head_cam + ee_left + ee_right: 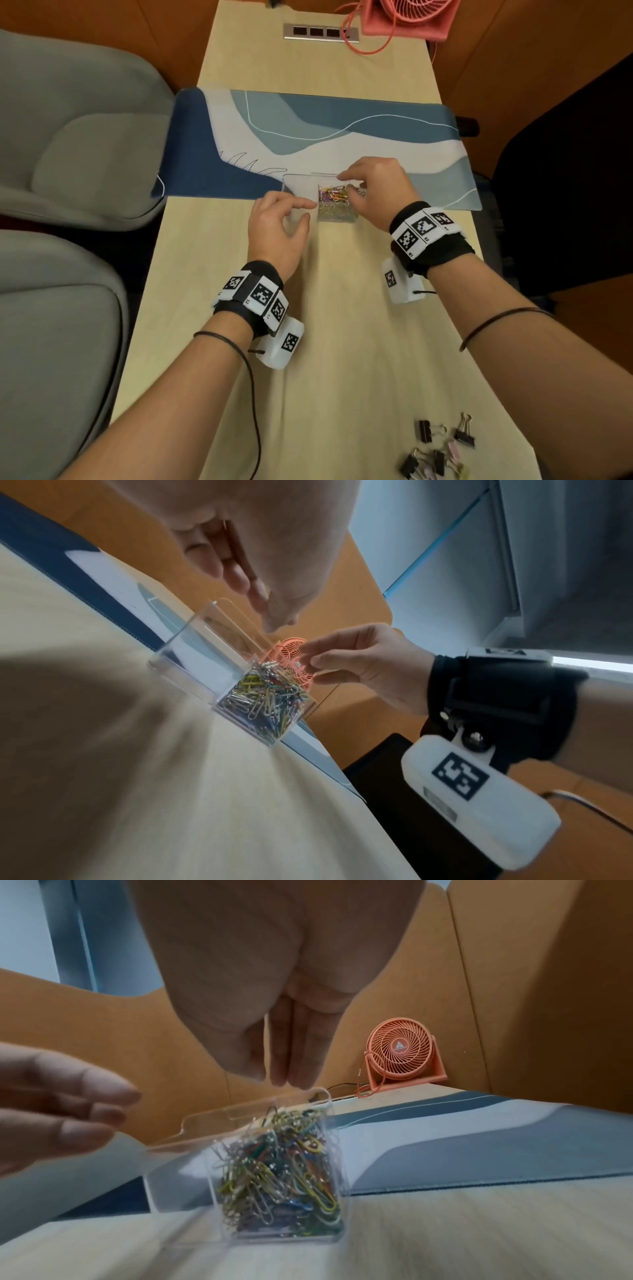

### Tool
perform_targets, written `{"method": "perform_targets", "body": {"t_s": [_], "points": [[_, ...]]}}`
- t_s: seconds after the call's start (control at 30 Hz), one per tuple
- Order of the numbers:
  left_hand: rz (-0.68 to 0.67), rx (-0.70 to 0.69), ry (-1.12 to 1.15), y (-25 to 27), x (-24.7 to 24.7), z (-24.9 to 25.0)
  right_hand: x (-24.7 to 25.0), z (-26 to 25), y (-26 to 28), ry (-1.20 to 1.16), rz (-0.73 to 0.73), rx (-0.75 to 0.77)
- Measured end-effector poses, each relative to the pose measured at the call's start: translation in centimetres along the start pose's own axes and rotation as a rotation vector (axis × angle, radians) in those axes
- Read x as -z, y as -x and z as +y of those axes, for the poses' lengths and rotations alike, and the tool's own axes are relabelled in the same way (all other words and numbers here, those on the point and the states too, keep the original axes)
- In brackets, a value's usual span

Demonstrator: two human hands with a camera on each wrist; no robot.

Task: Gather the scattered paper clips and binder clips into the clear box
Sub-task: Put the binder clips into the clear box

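A clear two-compartment box (pixel 298 176) (pixel 192 645) (pixel 178 1185) stands at the near edge of the desk mat. Its right compartment is heaped with coloured paper clips (pixel 334 200) (pixel 267 696) (pixel 281 1172); the left one looks empty. My right hand (pixel 346 180) (pixel 308 664) (pixel 274 1077) hovers over the heap. Its thumb and straight fingers are pinched together, and a thin wire shows between them. My left hand (pixel 308 210) (pixel 263 615) (pixel 113 1115) sits by the empty compartment, fingers relaxed and holding nothing. Several binder clips (pixel 438 448) lie at the table's near right.
A blue and white desk mat (pixel 308 137) lies across the narrow wooden table (pixel 342 342). A pink fan (pixel 407 13) (pixel 399 1053) and a socket strip (pixel 322 32) are at the far end. Grey chairs (pixel 68 137) stand to the left, a dark chair (pixel 565 171) to the right.
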State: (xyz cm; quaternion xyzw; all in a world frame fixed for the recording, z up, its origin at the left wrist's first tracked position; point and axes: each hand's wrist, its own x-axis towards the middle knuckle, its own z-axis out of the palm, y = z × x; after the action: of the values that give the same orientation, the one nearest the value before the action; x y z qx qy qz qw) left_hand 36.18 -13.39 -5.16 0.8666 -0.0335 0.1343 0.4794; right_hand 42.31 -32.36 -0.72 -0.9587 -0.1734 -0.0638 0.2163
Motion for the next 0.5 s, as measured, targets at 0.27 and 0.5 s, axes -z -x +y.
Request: {"method": "perform_targets", "body": {"t_s": [0.27, 0.5], "points": [[-0.38, 0.077, -0.036, 8.6, 0.1, 4.1, 5.3, 0.2, 11.6, -0.064, -0.081, -0.257], [-0.719, 0.092, -0.086, 20.6, -2.6, 8.4, 6.1, 1.6, 27.8, -0.028, -0.357, -0.468]]}}
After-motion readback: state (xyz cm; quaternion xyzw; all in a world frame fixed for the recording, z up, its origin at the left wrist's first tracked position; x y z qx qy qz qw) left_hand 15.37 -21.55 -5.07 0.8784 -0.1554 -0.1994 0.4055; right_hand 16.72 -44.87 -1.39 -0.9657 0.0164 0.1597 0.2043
